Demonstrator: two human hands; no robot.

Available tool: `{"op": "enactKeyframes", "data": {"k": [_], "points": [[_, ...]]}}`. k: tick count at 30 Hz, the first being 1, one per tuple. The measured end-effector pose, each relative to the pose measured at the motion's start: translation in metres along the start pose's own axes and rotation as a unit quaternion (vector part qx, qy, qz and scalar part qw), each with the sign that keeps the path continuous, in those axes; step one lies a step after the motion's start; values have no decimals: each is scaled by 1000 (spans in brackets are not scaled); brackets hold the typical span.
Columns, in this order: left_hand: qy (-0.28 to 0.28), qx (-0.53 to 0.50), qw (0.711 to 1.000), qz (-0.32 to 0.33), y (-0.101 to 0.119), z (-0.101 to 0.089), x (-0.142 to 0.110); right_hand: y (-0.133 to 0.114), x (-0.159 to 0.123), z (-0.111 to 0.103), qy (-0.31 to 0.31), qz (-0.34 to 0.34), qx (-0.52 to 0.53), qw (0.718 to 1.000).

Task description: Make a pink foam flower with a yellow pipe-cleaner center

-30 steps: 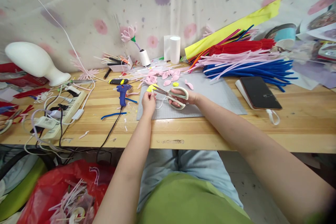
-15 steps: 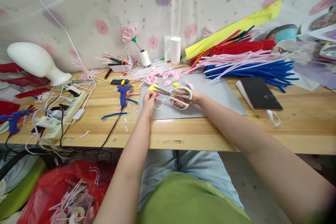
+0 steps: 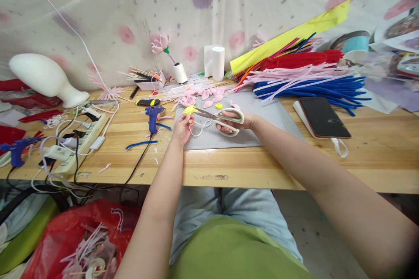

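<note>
My left hand [image 3: 183,129] pinches a small yellow piece [image 3: 189,110], probably paper or felt, above the left part of a grey cutting mat [image 3: 225,139]. A white cord [image 3: 203,127] loops out beside those fingers. In my right hand [image 3: 246,122] are scissors [image 3: 238,116] with pale handles, fingers through the loops. Their blades point left, with the tips at the yellow piece; whether they touch it I cannot tell. Just behind the scissors lie a small yellow roll [image 3: 218,106] and several pink fuzzy petals [image 3: 208,104].
A blue glue gun [image 3: 152,117] stands left of the mat, near a utility knife [image 3: 147,102]. Farther left are a power strip [image 3: 81,144] with tangled cables and a second glue gun [image 3: 18,148]. Pipe cleaner bundles [image 3: 307,89] and a phone [image 3: 324,117] occupy the right side.
My right hand and the scissors have shifted slightly right, my left hand slightly left. At the far left edge, another person's fingers and scissors have gone from view and a glue gun has appeared.
</note>
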State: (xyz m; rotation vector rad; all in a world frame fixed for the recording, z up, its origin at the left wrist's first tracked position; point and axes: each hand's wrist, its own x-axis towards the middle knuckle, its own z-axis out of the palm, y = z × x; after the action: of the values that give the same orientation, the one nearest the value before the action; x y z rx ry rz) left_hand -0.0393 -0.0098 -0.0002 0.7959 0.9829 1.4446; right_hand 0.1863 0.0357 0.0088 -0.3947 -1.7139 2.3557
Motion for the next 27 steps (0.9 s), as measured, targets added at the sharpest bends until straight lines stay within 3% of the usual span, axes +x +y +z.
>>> {"op": "enactKeyframes", "data": {"k": [11,22,27], "points": [[-20,-68,997,-36,-1,2,-2,5,3,-4,-14,14,-1,1000],[-46,-155,977,-138,7,4,-8,9,2,-10,-41,11,-5,999],[-54,-126,983,-120,4,2,-6,8,2,-9,-31,27,-3,999]]}}
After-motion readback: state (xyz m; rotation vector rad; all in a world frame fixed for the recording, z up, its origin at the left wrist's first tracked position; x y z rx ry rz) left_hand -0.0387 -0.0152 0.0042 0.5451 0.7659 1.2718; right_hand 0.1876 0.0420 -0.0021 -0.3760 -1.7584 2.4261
